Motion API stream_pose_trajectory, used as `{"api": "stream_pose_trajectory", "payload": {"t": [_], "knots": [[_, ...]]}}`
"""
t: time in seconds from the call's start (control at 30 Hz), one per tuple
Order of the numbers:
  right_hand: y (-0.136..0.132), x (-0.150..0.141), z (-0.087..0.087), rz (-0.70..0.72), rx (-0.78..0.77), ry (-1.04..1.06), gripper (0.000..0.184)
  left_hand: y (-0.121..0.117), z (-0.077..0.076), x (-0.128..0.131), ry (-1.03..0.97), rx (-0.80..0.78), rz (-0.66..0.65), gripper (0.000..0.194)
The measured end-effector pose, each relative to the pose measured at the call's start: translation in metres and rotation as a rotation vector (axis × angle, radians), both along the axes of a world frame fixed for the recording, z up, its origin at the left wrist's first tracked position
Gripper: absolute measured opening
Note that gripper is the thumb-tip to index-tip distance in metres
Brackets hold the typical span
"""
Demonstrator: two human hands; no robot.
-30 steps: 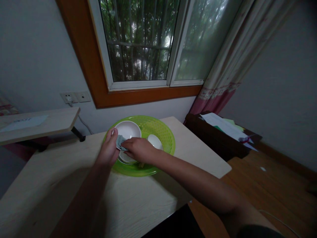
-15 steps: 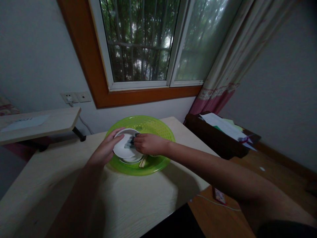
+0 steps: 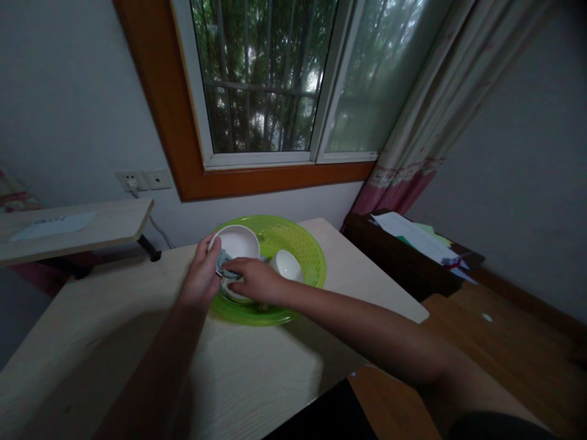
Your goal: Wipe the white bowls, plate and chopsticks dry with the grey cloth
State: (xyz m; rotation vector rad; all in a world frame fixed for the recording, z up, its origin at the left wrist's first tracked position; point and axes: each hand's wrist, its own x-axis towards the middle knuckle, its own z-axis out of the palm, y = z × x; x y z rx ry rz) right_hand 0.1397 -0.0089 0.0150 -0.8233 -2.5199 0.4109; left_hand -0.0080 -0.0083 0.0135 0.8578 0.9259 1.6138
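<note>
Bowl [image 3: 241,239] of white colour is in the grasp of the left hand [image 3: 202,270], which takes it at eight o'clock of its rim, with the thumb on the near side. The bowl is tilted, so its inside faces the person, and it is above the ten o'clock part of a green basin [image 3: 308,244]. The right hand [image 3: 259,279] comes from four o'clock; its fingers are closed on a grey-green cloth [image 3: 223,259] and press it to the bowl's wall at about seven o'clock. How firmly it is gripped, I cannot tell.

Below the held bowl, at eight o'clock in the basin, there is a white dish [image 3: 235,296], partly covered by the right hand. At three o'clock in the same basin lies a smaller bowl [image 3: 288,265], tilted, near the right wrist. The basin stands on a pale tabletop [image 3: 257,366].

Around it, a window [image 3: 263,79] is at twelve o'clock and a curtain [image 3: 413,146] at two o'clock. A brown case [image 3: 385,253] carrying papers [image 3: 408,232] is at three o'clock of the basin. Between nine and ten o'clock, a shelf [image 3: 119,223] bears a sheet [image 3: 52,225].
</note>
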Motion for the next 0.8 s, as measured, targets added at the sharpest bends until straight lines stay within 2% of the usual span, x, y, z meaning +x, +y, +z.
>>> {"api": "stream_pose_trajectory", "payload": {"t": [0.1,0.23,0.37,0.57,0.67,0.8], "knots": [[0.000,0.000,0.001,0.001,0.103,-0.011,0.037,0.001,0.001,0.000,-0.039,-0.001,-0.019,0.042],[0.001,0.011,0.006,0.017,0.327,-0.230,0.023,0.003,0.002,0.000,-0.082,-0.027,-0.059,0.043],[0.011,0.028,0.016,0.177,0.506,-0.397,0.013,0.002,0.006,-0.008,-0.024,-0.069,-0.074,0.050],[0.031,0.051,0.026,0.364,0.747,-0.564,0.017,-0.001,0.007,-0.020,0.138,-0.053,-0.213,0.058],[0.033,0.054,0.022,0.367,0.775,-0.582,0.021,-0.001,0.004,-0.017,0.219,-0.045,-0.208,0.056],[0.026,0.045,0.009,0.218,0.666,-0.537,0.023,0.002,-0.001,-0.009,0.280,0.020,-0.126,0.052]]}}
